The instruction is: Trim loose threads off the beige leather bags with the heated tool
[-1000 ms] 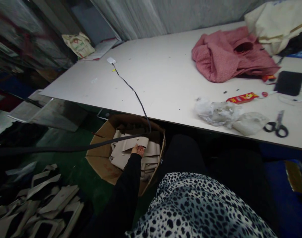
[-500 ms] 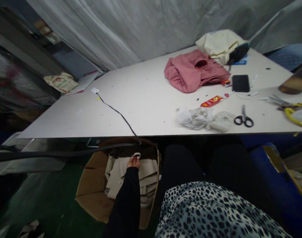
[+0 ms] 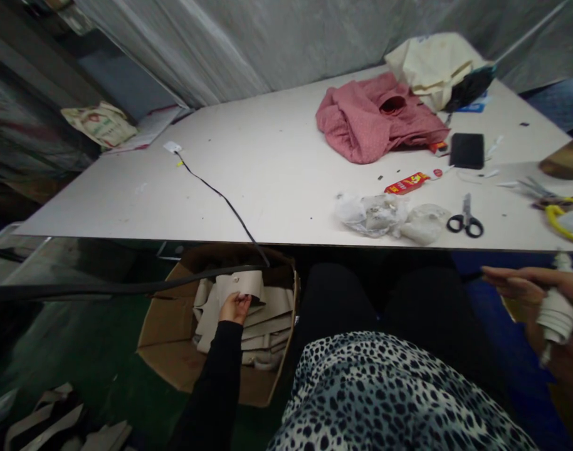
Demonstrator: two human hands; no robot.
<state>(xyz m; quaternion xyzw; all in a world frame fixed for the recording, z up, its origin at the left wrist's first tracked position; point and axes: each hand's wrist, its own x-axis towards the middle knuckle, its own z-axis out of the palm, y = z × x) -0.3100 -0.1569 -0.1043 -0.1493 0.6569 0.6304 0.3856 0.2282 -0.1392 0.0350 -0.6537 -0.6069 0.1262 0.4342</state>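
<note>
Left hand (image 3: 234, 307) pinched a beige fabric piece (image 3: 237, 285) in the cardboard box (image 3: 168, 351) at seven o'clock; right hand (image 3: 545, 300) clasped a white object (image 3: 556, 308) at three o'clock — the black cable (image 3: 126, 289) crossing the box might snag that piece if lifted.

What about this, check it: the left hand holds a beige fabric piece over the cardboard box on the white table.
Wrong on one point: the cardboard box sits on the floor below the white table, not on it. The left hand does hold a beige fabric piece over it, as the head view shows.
</note>
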